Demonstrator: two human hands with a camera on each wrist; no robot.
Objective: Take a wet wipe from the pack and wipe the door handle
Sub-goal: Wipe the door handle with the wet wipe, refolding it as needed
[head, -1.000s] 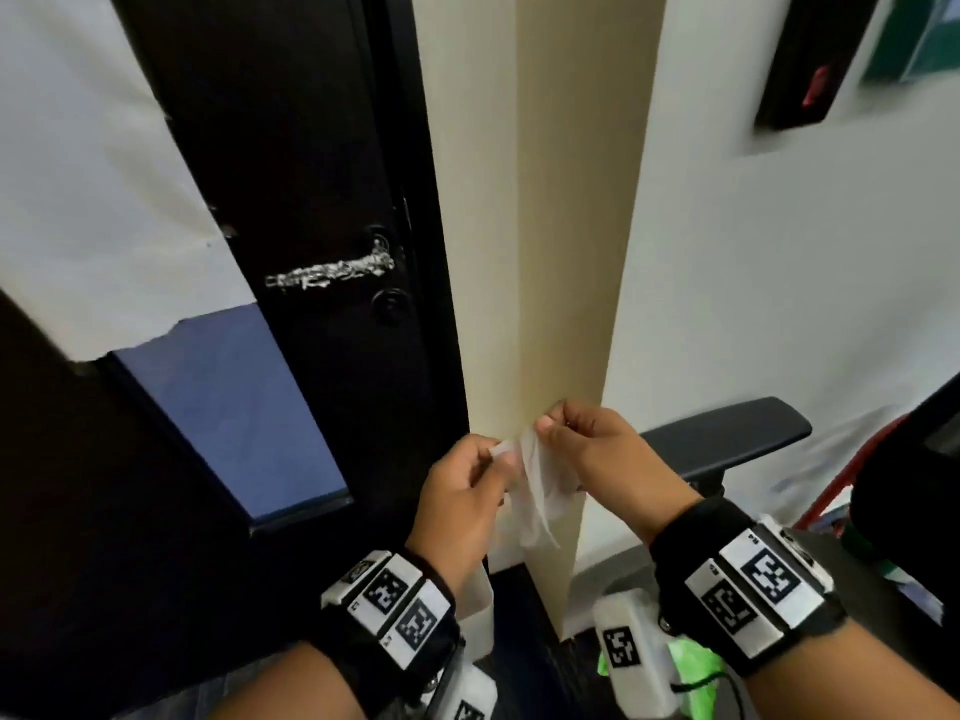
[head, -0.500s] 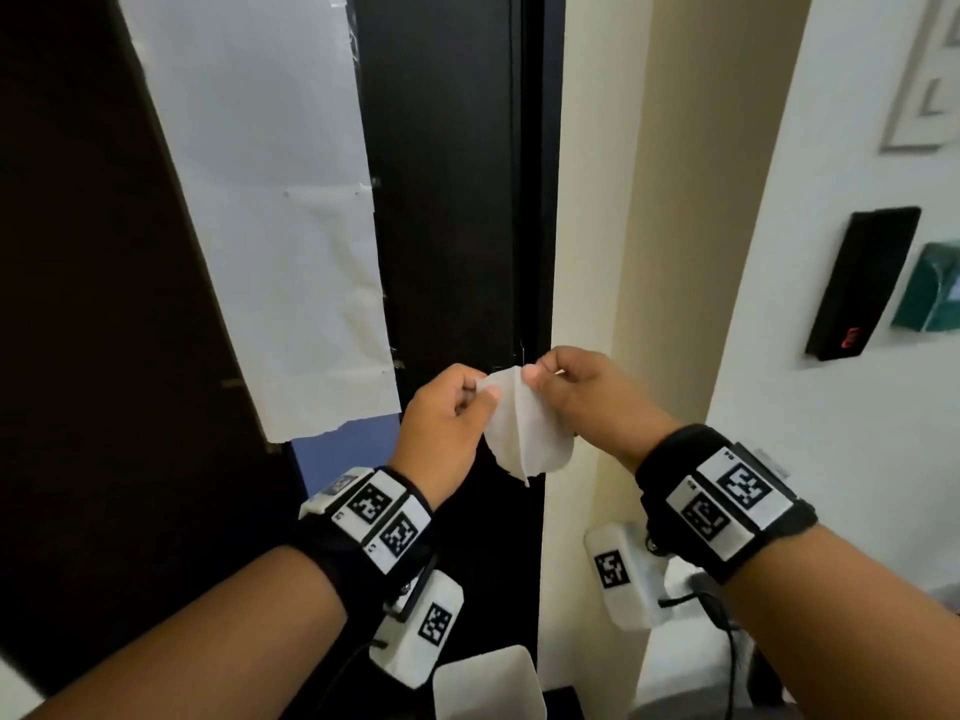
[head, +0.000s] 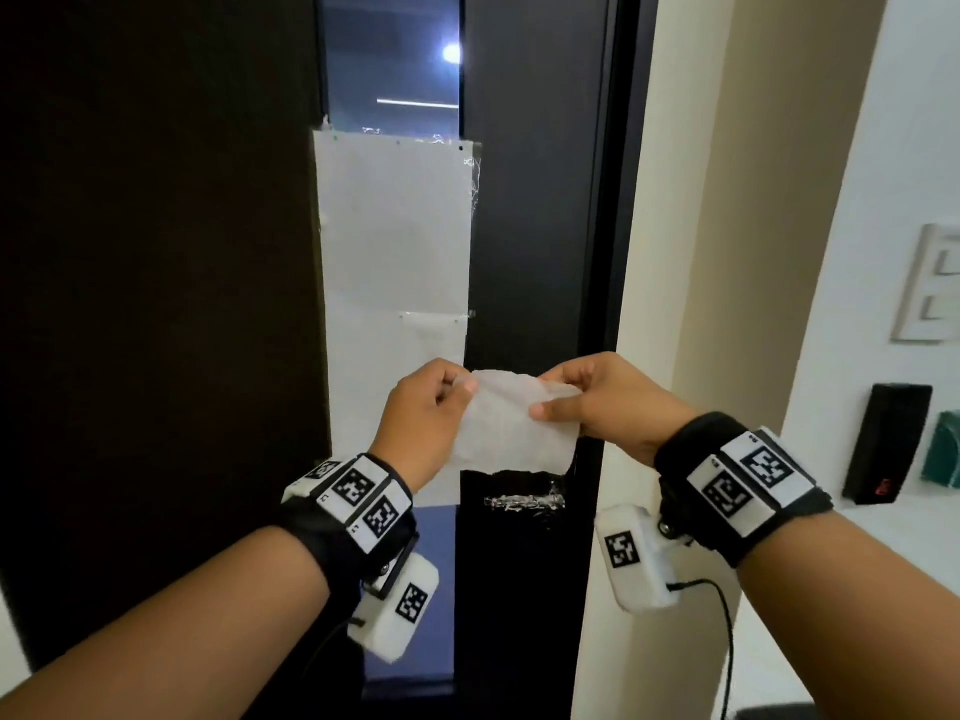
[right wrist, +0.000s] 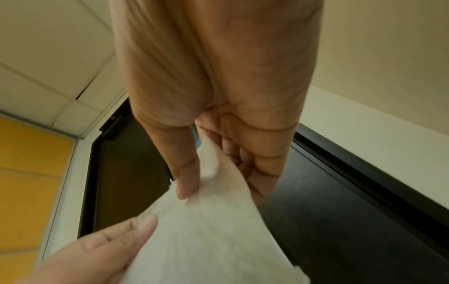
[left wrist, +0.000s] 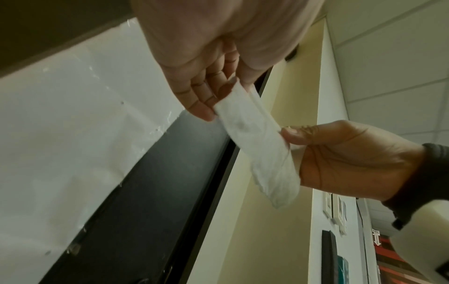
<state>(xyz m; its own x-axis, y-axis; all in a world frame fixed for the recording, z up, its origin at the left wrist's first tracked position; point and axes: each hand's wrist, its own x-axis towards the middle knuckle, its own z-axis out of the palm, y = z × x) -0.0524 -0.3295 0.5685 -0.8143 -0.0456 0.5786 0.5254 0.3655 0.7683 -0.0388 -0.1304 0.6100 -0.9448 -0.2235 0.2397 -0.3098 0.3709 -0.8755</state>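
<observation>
A white wet wipe point(head: 511, 426) is spread out flat between both hands, in front of the dark door point(head: 530, 226). My left hand point(head: 431, 407) pinches its left top corner, and my right hand point(head: 587, 394) pinches its right edge between thumb and fingers. The wipe point(left wrist: 262, 146) hangs as a strip in the left wrist view, and the right wrist view shows the wipe point(right wrist: 213, 230) under my right thumb. The silver door handle point(head: 522, 501) sits just below the wipe's lower edge. The wipe pack is not in view.
White paper point(head: 395, 283) is taped over the door's glass strip. A cream door frame and wall point(head: 675, 304) stand to the right, with a black card reader point(head: 885, 444) and a switch plate point(head: 930, 293) further right.
Both hands rose with the wipe and pulled it open from a bunched fold into a flat sheet. The head view tilted up the door.
</observation>
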